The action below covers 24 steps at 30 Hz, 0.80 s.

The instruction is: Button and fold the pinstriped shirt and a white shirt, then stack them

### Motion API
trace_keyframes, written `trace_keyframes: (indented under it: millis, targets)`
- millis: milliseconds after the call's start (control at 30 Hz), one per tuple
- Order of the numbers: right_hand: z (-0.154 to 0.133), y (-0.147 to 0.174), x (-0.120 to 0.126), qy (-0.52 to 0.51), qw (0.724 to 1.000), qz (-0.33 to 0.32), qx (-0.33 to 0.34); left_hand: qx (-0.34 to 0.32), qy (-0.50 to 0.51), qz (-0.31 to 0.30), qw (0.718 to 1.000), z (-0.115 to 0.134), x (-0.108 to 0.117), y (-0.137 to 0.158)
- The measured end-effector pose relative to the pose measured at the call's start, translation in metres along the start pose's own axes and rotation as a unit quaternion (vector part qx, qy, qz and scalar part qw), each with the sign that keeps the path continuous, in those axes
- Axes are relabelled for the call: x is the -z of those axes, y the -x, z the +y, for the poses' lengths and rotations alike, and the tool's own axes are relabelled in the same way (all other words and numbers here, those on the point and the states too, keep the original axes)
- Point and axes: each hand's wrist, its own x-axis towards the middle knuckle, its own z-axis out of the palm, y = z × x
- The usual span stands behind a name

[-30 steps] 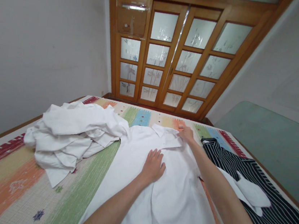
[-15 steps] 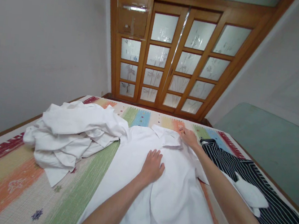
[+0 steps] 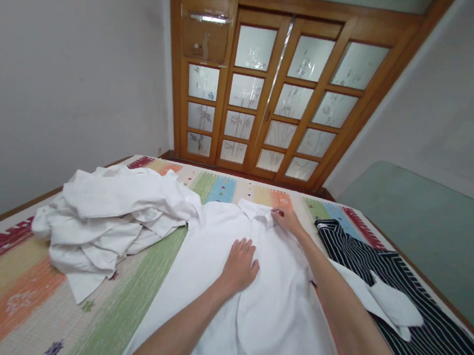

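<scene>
A white collared shirt [image 3: 201, 288] lies spread out on the bed, its collar [image 3: 254, 209] at the far end. My left hand [image 3: 240, 265] rests flat on the shirt's front below the collar, fingers stretched out. At the collar's right side, my right hand [image 3: 286, 219] pinches the collar's edge between thumb and fingertips. One white sleeve [image 3: 394, 306] reaches out to the right, across a dark striped garment. The shirt's near end runs out of view, and my forearms cover parts of it.
A crumpled heap of white cloth [image 3: 125, 204] lies on the left, touching the shirt. To the right is a black garment with white stripes [image 3: 450, 342]. A colourful striped bedspread [image 3: 127, 296] covers the bed. Wooden glazed doors [image 3: 252, 87] stand beyond it.
My right hand has moved a little left with the collar's right side, and the collar looks narrower and more folded over. The left hand stays on the shirt. The view has tilted slightly.
</scene>
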Motion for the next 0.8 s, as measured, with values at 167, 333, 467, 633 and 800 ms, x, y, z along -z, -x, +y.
trace_keyframes:
  millis: [167, 333, 467, 633, 800]
  targets:
    - [-0.019, -0.012, -0.026, 0.017, 0.999, 0.016, -0.034, 0.0, 0.002, 0.003, 1.0, 0.0, -0.001, 0.0]
    - [-0.023, -0.013, -0.037, 0.037, 0.999, 0.005, -0.037, 0.005, 0.01, -0.002, 1.0, 0.001, 0.002, 0.001]
    - [-0.023, -0.012, -0.038, 0.056, 0.998, 0.0, -0.032, 0.006, 0.009, -0.012, 1.0, 0.002, 0.004, 0.0]
    - [-0.025, -0.015, -0.038, 0.086, 0.995, 0.001, -0.041, 0.006, 0.008, -0.011, 1.0, 0.001, 0.001, 0.0]
    - [-0.033, -0.017, -0.039, 0.111, 0.992, 0.017, -0.058, 0.004, 0.005, -0.007, 1.0, -0.001, -0.003, -0.001]
